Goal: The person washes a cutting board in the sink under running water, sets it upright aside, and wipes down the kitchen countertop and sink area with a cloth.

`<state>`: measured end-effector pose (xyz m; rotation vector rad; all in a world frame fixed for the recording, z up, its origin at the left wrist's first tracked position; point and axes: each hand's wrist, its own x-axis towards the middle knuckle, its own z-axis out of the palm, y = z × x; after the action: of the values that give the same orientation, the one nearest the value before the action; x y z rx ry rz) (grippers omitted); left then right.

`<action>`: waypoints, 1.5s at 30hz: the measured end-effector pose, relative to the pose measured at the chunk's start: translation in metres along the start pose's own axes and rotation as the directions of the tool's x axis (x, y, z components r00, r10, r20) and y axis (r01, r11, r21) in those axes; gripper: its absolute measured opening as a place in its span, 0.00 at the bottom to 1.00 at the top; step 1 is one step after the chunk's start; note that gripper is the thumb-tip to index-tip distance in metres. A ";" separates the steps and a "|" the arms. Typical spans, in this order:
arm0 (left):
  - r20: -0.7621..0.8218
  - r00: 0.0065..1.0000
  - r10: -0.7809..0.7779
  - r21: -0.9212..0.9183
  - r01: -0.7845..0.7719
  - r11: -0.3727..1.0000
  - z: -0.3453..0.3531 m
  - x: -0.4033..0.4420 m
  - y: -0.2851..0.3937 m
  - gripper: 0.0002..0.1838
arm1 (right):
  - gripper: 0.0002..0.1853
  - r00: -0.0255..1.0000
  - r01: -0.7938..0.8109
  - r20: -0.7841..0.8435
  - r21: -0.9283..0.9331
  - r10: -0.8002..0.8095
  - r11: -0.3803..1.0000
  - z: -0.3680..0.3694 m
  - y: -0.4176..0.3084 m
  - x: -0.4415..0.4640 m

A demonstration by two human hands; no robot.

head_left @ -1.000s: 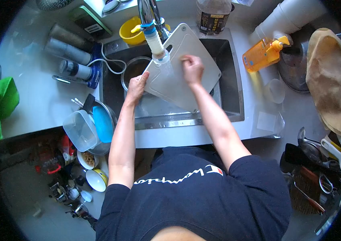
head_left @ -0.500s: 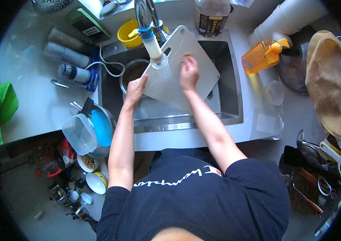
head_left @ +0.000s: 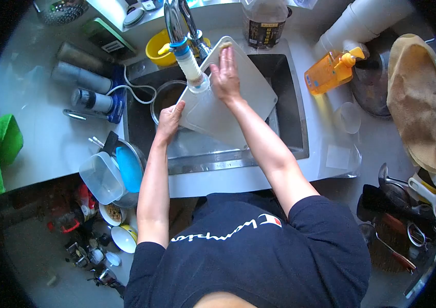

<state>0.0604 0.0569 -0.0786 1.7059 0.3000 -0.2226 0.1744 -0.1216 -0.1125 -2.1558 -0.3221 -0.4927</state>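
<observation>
A white cutting board [head_left: 251, 90] is held tilted over the sink, with its handle slot near the tap. My left hand [head_left: 169, 122] grips its left edge, thumb on top. My right hand [head_left: 225, 77] lies along the upper part of the board, fingers stretched toward the top corner. Under those fingertips shows a small yellowish pad [head_left: 225, 45], mostly hidden by the hand. The tap's white flexible spout [head_left: 191, 69] hangs beside my right hand, above the board's left side. Behind the board, a round clear bowl [head_left: 156, 105] sits in the sink.
The dark metal sink [head_left: 295, 118] surrounds the board. On the right stand an orange pump bottle [head_left: 326, 73] and a clear cup [head_left: 348, 118]. A yellow bowl [head_left: 157, 51] is behind the tap. Plastic containers [head_left: 102, 177] are stacked at the counter's left front edge, near my left forearm.
My right hand has slid up the board toward its top corner, its fingers straightening. My left hand keeps its hold on the left edge. The whole view has shifted slightly.
</observation>
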 end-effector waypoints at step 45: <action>-0.080 0.997 0.020 -0.085 -0.027 0.996 0.004 0.008 -0.015 0.28 | 0.48 0.910 -0.178 0.381 -0.003 0.166 0.984 0.016 -0.091 -0.162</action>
<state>0.0630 0.0561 -0.0958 1.6350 0.3430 -0.1234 -0.0021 -0.0639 -0.1304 -2.2166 -0.3444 0.0368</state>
